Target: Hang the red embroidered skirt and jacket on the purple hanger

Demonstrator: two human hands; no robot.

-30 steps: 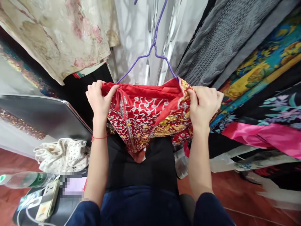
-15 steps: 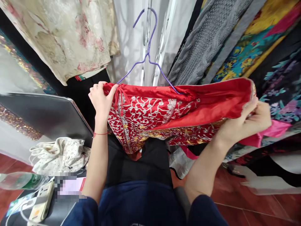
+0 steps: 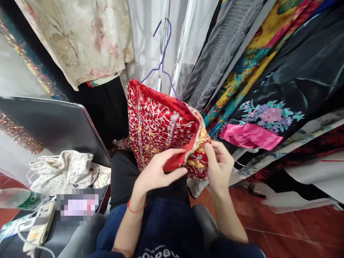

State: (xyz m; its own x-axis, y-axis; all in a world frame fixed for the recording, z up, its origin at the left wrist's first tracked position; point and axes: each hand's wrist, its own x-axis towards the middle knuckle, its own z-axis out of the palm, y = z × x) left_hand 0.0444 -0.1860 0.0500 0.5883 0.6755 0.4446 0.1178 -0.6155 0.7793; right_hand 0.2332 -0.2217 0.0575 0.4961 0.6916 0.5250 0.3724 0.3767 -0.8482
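Observation:
A red garment with silver and gold embroidery hangs on a purple hanger in front of me. Its right side is folded forward, and a strip of plain red lining shows there. My right hand pinches the gold-trimmed edge of this fold between thumb and fingers. Close by, my left hand is at the fold's near side, thumb and fingers spread apart around the lining without closing on it. A thin red string circles my left wrist.
A cream floral garment hangs at upper left. Grey knitwear and a black garment with a pink bow hang to the right. At left are a dark panel, crumpled dotted cloth, a plastic bottle and a power strip.
My right hand pulled the garment's side out to the right, then brought it back in, folded. My left hand let go of the upper left corner and moved down and right to the fold.

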